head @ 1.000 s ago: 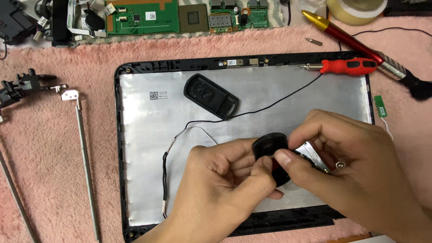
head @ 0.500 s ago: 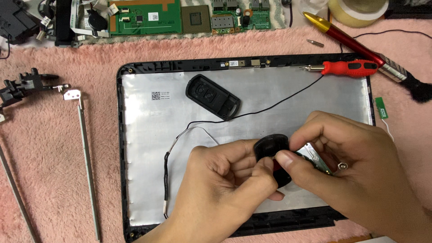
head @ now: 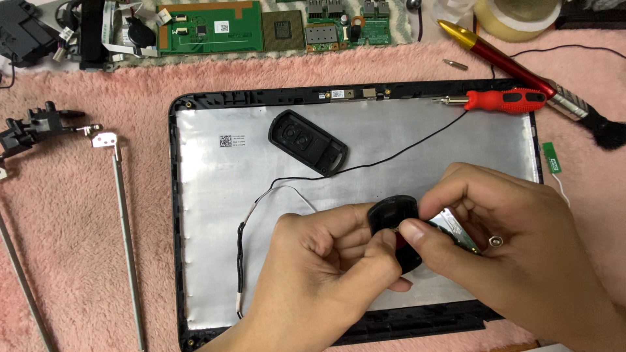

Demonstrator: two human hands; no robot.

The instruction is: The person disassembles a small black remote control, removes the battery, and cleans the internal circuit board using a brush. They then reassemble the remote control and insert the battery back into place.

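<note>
Both hands meet over the lower middle of a laptop lid back cover [head: 215,215], which lies open side up, its silver foil lining showing, on a pink fluffy mat [head: 72,274]. The left hand [head: 326,274] and the right hand [head: 515,254] are closed together on a small black key fob shell [head: 391,215]: the left fingers curl under and around it, and the right thumb and forefinger pinch its upper edge. A bit of red shows between the fingers at the shell's lower part.

A second black key fob half [head: 306,141] lies on the foil near the lid's top middle, well apart from the hands. A thin black cable [head: 404,151] runs across the foil from the upper right down to the left. A red-handled screwdriver [head: 502,100] rests across the lid's top right corner, and a red and gold brush [head: 515,68] lies just beyond it. Green circuit boards [head: 208,26] sit along the mat's far edge, a roll of tape [head: 515,16] at the far right. Metal hinge brackets [head: 120,215] lie left of the lid.
</note>
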